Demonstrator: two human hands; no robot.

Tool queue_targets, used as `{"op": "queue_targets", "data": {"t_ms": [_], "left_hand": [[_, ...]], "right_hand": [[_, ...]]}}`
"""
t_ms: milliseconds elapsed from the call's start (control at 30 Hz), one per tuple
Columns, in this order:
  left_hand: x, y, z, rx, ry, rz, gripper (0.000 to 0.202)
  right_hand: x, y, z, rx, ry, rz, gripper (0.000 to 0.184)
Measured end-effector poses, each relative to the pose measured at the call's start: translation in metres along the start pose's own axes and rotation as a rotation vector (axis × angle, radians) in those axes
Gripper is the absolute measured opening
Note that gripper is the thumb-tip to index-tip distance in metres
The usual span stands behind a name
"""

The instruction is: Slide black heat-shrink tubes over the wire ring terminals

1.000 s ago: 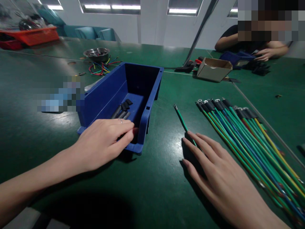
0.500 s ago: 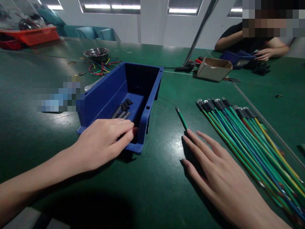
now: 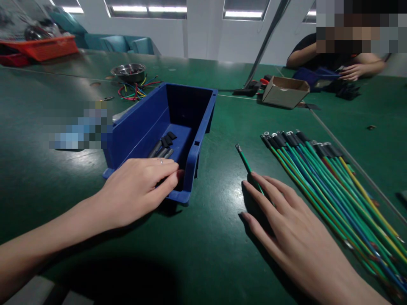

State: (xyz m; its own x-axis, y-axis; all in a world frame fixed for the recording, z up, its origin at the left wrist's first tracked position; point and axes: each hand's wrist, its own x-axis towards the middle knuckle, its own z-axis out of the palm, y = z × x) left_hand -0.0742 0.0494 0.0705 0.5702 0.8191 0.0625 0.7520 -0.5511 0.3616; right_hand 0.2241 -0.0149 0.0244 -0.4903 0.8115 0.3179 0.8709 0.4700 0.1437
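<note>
My left hand [image 3: 140, 190] reaches over the low front lip of a blue plastic bin [image 3: 146, 123]. Its fingers are pressed together against the thumb inside the bin, close to several short black tubes [image 3: 163, 146]; what they pinch, if anything, is hidden. My right hand [image 3: 292, 231] lies on the green table with fingers stretched out. A single green wire [image 3: 244, 160] runs under its fingertips, metal tip pointing away from me. To the right of that hand lies a fan of several green, blue and yellow wires [image 3: 321, 178] with black-sleeved ring terminals.
Behind the bin are a steel bowl [image 3: 129, 71] and loose coloured wires [image 3: 135, 90]. A cardboard box [image 3: 284, 91] and a slanted metal pole [image 3: 265, 42] stand at the back right, where another person's hand [image 3: 349, 73] works. An orange tray [image 3: 41, 46] sits far left.
The green wire's tip has slid slightly right and nearer to me under my right fingers, which shifted a little. My left hand has stayed at the bin's lip.
</note>
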Motion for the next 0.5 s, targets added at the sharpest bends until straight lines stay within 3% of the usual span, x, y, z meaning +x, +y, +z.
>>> {"op": "queue_targets", "data": {"t_ms": [267,500], "left_hand": [[-0.0006,-0.0006,-0.0002,0.005,0.001,-0.008,0.036],[0.0001,-0.0015,0.0003,0.007,0.007,0.001,0.035]], "right_hand": [[-0.0003,-0.0020,-0.0049,0.047,0.005,0.045,0.056],[0.0000,-0.0018,0.0003,-0.017,-0.032,0.002,0.065]]}}
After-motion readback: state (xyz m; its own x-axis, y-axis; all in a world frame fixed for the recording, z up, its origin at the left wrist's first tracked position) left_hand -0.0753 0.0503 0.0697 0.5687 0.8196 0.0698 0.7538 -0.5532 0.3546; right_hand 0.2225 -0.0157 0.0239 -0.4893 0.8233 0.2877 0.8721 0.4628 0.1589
